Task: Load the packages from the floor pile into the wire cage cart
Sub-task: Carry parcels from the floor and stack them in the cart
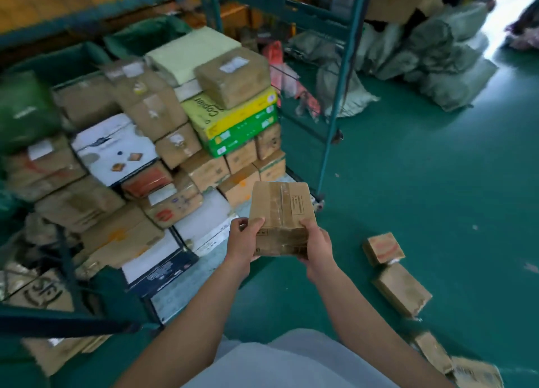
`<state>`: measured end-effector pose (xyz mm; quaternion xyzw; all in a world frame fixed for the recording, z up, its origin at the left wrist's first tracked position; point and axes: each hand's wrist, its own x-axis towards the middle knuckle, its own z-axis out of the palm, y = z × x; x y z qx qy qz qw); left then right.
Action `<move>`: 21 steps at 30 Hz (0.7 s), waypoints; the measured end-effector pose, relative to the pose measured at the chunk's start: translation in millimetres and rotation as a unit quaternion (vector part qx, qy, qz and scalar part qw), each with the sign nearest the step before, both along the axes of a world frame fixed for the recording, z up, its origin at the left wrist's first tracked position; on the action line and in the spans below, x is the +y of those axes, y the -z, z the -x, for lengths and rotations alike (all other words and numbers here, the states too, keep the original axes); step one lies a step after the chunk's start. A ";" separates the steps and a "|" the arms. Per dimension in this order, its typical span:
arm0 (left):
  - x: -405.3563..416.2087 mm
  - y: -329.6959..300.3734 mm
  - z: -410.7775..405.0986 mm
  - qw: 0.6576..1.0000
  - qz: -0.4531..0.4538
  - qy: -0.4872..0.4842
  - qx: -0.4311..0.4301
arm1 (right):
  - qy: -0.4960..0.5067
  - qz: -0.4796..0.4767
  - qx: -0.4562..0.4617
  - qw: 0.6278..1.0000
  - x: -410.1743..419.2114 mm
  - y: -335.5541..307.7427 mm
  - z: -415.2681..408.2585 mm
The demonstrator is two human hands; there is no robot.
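Observation:
I hold a small taped cardboard box (281,212) in front of me with both hands. My left hand (243,241) grips its near left corner, and my right hand (316,243) grips its near right side. The box hangs over the green floor just in front of the wire cage cart (335,119), whose green upright post stands to the right. Inside the cart lies a stack of parcels (163,142), brown cartons with a yellow and green box (236,125) near the top. More small brown boxes (401,288) lie on the floor to my right.
Grey sacks (431,63) are heaped at the back right, past the cart. A green bag (26,110) sits at the far left. A dark bar (67,326) crosses the lower left. The green floor (423,168) stretches open to the right of the cart.

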<state>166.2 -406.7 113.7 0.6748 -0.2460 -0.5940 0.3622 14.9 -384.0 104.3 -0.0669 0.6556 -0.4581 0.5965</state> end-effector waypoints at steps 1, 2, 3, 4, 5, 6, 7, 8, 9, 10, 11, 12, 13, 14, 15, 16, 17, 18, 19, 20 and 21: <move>-2.7 -2.5 -14.4 1.000 0.005 -0.010 -0.003 | -0.010 0.003 0.000 1.000 -6.3 -3.6 -13.7; -6.4 -5.9 -30.9 1.000 0.010 -0.021 -0.009 | -0.021 0.008 0.000 1.000 -13.5 -7.7 -29.5; -12.4 -7.7 -52.1 0.999 0.019 -0.034 -0.009 | -0.033 0.013 0.001 0.999 -22.3 -12.4 -50.1; -17.7 -9.7 -67.7 0.999 0.023 -0.040 -0.010 | -0.039 0.020 0.001 0.999 -29.4 -14.7 -65.1; -21.9 -12.2 -81.0 0.999 0.024 -0.045 -0.008 | -0.045 0.026 0.002 0.999 -34.9 -17.3 -78.2; -27.6 -15.0 -100.7 0.998 0.026 -0.053 -0.003 | -0.056 0.029 0.005 0.998 -43.9 -19.9 -97.1; -30.5 -15.6 -112.2 0.998 0.027 -0.057 0.001 | -0.063 0.030 0.005 0.998 -47.9 -21.9 -107.6; -34.2 -17.1 -127.6 0.997 0.027 -0.065 0.008 | -0.071 0.034 0.004 0.997 -53.8 -23.8 -122.9; -39.7 -18.2 -148.6 0.997 0.031 -0.075 0.014 | -0.081 0.038 0.002 0.996 -62.3 -26.7 -143.4; -41.5 -20.2 -160.5 0.996 0.033 -0.082 0.014 | -0.088 0.042 -0.002 0.995 -66.3 -28.0 -155.5; -48.0 -20.4 -183.7 0.995 0.039 -0.094 0.016 | -0.099 0.047 -0.002 0.994 -75.6 -31.1 -178.9; -52.4 -21.1 -201.2 0.993 0.046 -0.107 0.018 | -0.109 0.053 0.000 0.993 -82.2 -32.4 -197.1; -58.9 -20.1 -221.0 0.991 0.053 -0.121 0.019 | -0.118 0.058 0.001 0.991 -90.0 -34.0 -217.1; -63.9 -21.8 -237.9 0.989 0.061 -0.133 0.021 | -0.123 0.065 0.000 0.990 -97.3 -34.0 -234.2; -68.3 -24.1 -253.9 0.987 0.066 -0.145 0.025 | -0.132 0.071 -0.002 0.989 -103.7 -35.4 -251.3; -71.3 -25.3 -270.9 0.985 0.071 -0.156 0.030 | -0.140 0.076 -0.004 0.987 -110.7 -35.2 -268.4; -73.4 -25.1 -284.8 0.983 0.075 -0.165 0.035 | -0.149 0.078 -0.005 0.986 -116.0 -35.8 -282.9; -74.5 -26.2 -295.9 0.981 0.078 -0.175 0.040 | -0.158 0.080 -0.005 0.984 -121.1 -35.6 -295.5; -75.8 -26.1 -311.7 0.978 0.082 -0.188 0.044 | -0.169 0.081 -0.005 0.982 -126.8 -36.9 -312.1; -75.8 -27.2 -317.9 0.976 0.085 -0.194 0.041 | -0.174 0.083 -0.006 0.981 -129.6 -37.3 -318.8; -79.8 -28.2 -331.8 0.974 0.088 -0.205 0.042 | -0.183 0.087 -0.005 0.979 -136.7 -39.4 -334.0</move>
